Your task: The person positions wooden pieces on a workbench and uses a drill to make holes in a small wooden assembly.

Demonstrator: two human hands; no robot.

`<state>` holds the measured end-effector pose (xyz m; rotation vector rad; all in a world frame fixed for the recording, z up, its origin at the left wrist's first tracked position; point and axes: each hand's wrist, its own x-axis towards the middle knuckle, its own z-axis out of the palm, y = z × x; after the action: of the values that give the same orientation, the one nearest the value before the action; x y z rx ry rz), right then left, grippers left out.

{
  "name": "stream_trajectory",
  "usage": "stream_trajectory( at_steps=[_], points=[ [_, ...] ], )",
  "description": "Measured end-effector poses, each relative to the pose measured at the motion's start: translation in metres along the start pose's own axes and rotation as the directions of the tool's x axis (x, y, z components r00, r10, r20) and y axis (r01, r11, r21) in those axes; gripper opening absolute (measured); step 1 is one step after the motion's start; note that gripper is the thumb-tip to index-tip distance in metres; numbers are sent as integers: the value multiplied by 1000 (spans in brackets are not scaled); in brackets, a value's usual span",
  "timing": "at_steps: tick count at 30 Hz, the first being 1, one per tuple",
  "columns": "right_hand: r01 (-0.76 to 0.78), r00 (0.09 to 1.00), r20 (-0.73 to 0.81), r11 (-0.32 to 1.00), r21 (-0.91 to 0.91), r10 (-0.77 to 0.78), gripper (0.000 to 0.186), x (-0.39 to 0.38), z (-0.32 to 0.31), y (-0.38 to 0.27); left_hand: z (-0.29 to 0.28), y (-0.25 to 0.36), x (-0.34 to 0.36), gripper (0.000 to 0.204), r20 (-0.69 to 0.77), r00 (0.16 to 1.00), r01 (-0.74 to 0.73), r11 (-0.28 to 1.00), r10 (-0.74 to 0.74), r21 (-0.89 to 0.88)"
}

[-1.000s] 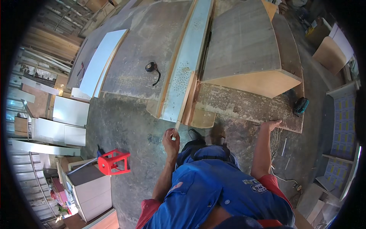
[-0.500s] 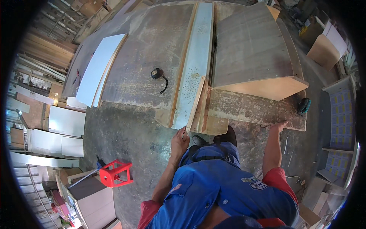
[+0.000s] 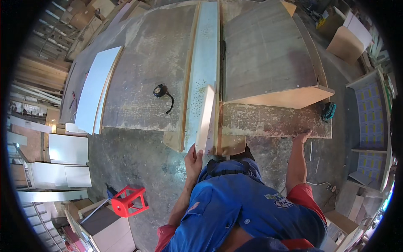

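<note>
My left hand (image 3: 193,162) is closed around the near end of a pale wooden strip (image 3: 205,117). The strip points away from me over a long light-blue, speckled channel (image 3: 203,54) with wooden edges, and its broad face catches the light. My right hand (image 3: 302,136) lies on the near edge of the worn worktable (image 3: 260,122), fingers pointing right, holding nothing that I can see. A teal and black tool or battery (image 3: 328,111) sits just beyond it at the table's right corner. Beyond that hand stands a large wooden panel piece (image 3: 270,54) with a pale front board.
A black tape measure (image 3: 159,90) with a strap lies left of the channel. White panels (image 3: 97,88) overhang the table's left edge. A red plastic stool (image 3: 128,201) stands on the floor at lower left. A shelf unit (image 3: 371,126) is at far right, and boards lean along the left.
The wooden strip has turned in my left hand, so its broad face shows where a narrow edge did. My right hand stays at the table edge. The whole view has shifted slightly.
</note>
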<state>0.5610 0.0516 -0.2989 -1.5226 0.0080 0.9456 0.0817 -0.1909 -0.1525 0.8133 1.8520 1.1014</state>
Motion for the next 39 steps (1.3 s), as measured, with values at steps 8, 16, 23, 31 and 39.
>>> stream_trajectory(
  at_steps=[8,16,23,31,39],
  points=[
    [484,733,-26,549,-682,-679,56,-100,-18,52,49,2,66,30,212,977,87,851,29,-519],
    [826,302,953,507,-245,-31,68,-285,110,67,114,-18,113,17,341,934,323,669,-109,-669],
    [915,311,949,284,-286,-46,75,-309,132,77,71,14,114,54,220,944,-316,864,246,391],
    [917,396,904,-110,-382,160,65,-301,165,81,88,-2,119,99,424,765,-644,607,485,466],
    [897,-26,993,-442,-27,-114,55,-276,256,53,102,-11,125,101,421,731,-674,472,537,569]
  ],
)
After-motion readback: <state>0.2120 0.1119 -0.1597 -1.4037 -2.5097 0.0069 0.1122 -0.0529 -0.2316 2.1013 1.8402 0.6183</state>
